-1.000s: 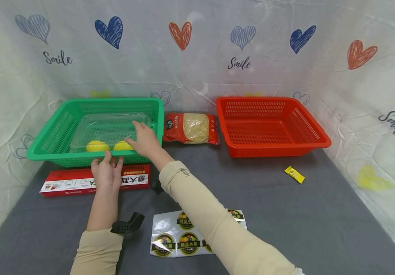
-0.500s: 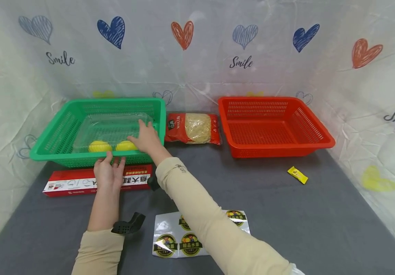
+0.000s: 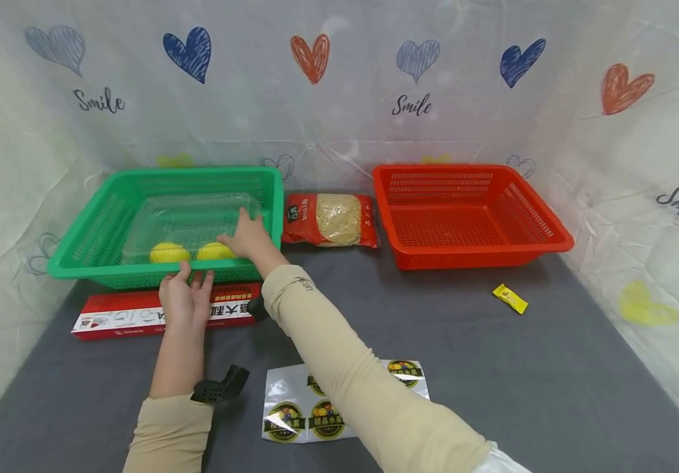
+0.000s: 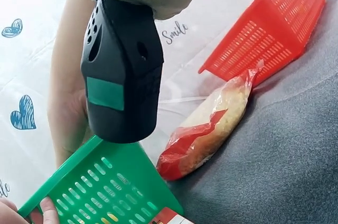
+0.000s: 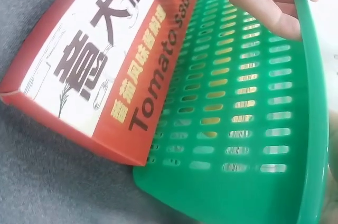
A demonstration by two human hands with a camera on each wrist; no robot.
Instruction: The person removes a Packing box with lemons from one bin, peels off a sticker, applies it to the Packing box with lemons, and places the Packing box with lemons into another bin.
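— Grey cloth (image 3: 493, 368) on the table, heart-print sheet (image 3: 339, 85) behind. Where are your hands?

— Both at the green basket (image 3: 87, 233). My right hand (image 3: 248, 238) is over its near right corner, fingers curled on the clear plastic tray (image 3: 188, 217) inside. My left hand (image 3: 184, 299) lies w/ fingers straight, tips at the basket's front wall, palm on the red box (image 3: 108, 315) just in front.

— What's in the basket?

— Two yellow fruits (image 3: 169, 252) in the tray, near edge, just left of my right hand.

— And around it?

— Noodle pack (image 3: 328, 220) touching the basket's right side, red basket (image 3: 469, 217) beyond that. Yellow sachet (image 3: 509, 298) well right, sticker sheet (image 3: 292, 410) near me.
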